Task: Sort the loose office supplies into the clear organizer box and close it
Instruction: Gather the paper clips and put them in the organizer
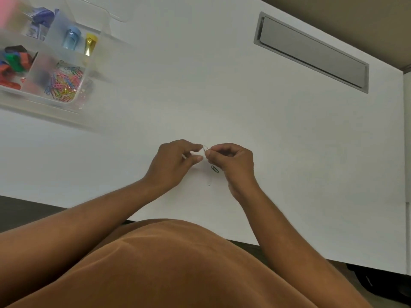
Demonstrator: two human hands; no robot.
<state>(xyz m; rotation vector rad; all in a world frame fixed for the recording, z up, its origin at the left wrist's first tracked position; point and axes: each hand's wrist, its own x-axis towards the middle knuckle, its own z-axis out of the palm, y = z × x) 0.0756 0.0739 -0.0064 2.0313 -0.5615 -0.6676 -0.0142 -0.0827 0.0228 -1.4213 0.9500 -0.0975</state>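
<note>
Picking up the last clips near the table's front edge, the right hand (231, 162) pinches a silver paper clip (205, 148) while the left hand (175, 161) hovers half open beside it, a dark clip (214, 169) lies just below, and next both must go to the organizer box (87, 70) at the far left corner.

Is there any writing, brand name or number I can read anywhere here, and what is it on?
None can be read.
Blue packet in the clear organizer box: may carry print, but too blurred to tell.
Yellow clip and blue clip in the box: no legible marks.
Grey hatch in the white table: no label shows.
</note>
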